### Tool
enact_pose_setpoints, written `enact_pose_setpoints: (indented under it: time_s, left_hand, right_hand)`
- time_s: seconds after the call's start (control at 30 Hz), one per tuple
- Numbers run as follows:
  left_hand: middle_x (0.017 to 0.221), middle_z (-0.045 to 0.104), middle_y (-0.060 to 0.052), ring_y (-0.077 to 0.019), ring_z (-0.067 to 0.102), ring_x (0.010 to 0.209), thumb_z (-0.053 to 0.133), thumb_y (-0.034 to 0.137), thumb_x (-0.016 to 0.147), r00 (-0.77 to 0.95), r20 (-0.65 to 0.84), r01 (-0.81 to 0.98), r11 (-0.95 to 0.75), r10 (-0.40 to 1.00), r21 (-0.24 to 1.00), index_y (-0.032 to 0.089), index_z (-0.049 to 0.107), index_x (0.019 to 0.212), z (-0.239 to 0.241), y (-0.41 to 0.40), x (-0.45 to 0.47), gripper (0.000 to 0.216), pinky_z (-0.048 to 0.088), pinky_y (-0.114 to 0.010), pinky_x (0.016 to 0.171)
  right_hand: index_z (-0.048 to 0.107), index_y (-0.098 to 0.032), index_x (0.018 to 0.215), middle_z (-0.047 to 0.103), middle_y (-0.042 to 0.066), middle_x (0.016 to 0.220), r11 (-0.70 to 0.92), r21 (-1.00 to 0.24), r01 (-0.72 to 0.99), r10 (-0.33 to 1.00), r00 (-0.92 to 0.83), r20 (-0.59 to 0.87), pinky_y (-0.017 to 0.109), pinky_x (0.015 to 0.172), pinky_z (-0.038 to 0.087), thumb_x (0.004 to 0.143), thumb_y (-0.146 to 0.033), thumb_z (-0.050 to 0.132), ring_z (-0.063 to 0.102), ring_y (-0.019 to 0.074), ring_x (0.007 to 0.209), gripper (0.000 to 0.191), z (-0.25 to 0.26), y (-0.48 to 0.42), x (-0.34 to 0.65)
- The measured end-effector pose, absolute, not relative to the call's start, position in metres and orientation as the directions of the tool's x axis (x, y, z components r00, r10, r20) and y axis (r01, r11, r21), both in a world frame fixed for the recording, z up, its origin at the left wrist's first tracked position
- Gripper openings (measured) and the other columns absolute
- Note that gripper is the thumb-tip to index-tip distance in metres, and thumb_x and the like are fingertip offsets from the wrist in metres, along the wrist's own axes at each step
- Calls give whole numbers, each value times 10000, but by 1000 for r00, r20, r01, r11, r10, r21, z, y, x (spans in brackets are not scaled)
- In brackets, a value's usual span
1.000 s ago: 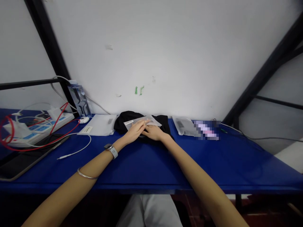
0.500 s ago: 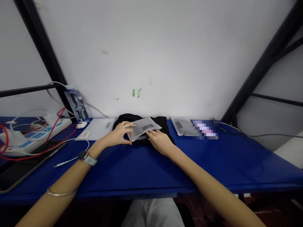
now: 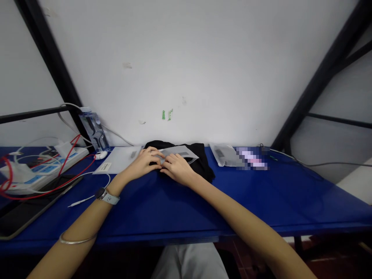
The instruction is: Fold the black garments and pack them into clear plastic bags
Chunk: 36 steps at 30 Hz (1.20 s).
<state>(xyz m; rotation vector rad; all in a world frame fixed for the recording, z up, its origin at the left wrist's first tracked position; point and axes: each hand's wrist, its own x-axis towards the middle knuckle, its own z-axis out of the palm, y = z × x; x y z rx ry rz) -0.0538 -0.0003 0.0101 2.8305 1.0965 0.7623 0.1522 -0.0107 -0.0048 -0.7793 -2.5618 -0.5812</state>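
Note:
A frosted zip bag (image 3: 181,150) with a dark printed patch lies on a bunched black cloth (image 3: 200,162) near the wall. Its mouth gapes on the right side. My left hand (image 3: 147,160) closes on the bag's left corner, thumb below and fingers above. Close beside it, my right hand (image 3: 178,167) pinches the bag's near edge at the same corner. The fingertips of both hands almost meet there, and they cover that corner, so the slider or edge they hold is hidden.
Another frosted bag (image 3: 117,158) lies flat at the left, and a filled one (image 3: 225,155) at the right beside a blurred-out item (image 3: 252,159). Farther left are a water bottle (image 3: 94,130), a power strip (image 3: 43,170) with tangled cables and a dark tablet (image 3: 26,211).
My right hand has moved left from the bag's open mouth to its left corner, beside my left hand. The left hand has stayed nearly in place at that corner.

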Motion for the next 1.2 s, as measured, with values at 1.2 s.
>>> enact_pose_setpoints:
  time_s: [1.2]
  left_hand:
    - [1155, 648, -39, -241, 482, 1118, 620, 395, 848, 578, 518, 631, -748, 631, 207, 244, 696, 884, 9, -2, -49, 172, 351, -439, 986]
  right_hand:
    - [638, -153, 947, 626, 82, 866, 716, 198, 669, 447, -658, 607, 324, 757, 333, 996, -223, 379, 520, 192, 859, 273, -14, -8, 150]
